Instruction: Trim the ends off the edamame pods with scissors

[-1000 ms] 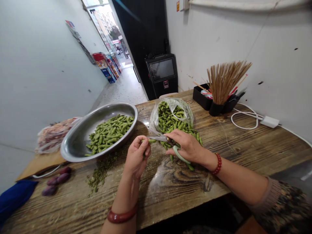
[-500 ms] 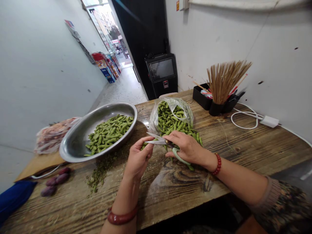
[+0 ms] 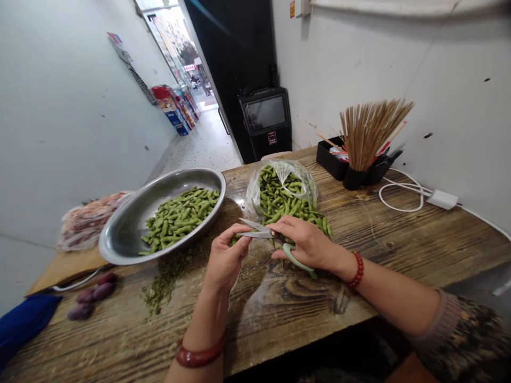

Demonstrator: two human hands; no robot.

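Observation:
My left hand (image 3: pixel 228 255) is closed in a pinch on a green soybean pod (image 3: pixel 235 239), which is mostly hidden by the fingers. In my right hand (image 3: pixel 305 242) is a pair of scissors (image 3: pixel 294 256) with pale green handles. Their blades are parted and reach left to the fingertips of my left hand. Behind my hands, a clear plastic bag (image 3: pixel 252 194) lies on its side with soybean pods (image 3: pixel 283 201) spilling out of its mouth. To the left, a tilted steel basin (image 3: pixel 128 223) holds many more pods (image 3: pixel 179 218).
Small green trimmings (image 3: pixel 162 287) litter the wooden table (image 3: pixel 271 330) below the basin. Several purplish, plum-like things (image 3: pixel 90 295) lie at left, near a bagged pile of meat (image 3: pixel 90 221) on a board. Black holders with thin sticks (image 3: pixel 369 135) and a white cable (image 3: pixel 403 205) are at right.
The view has shifted very slightly. Both hands keep nearly the same pose, with the scissor blades still parted at the left fingertips.

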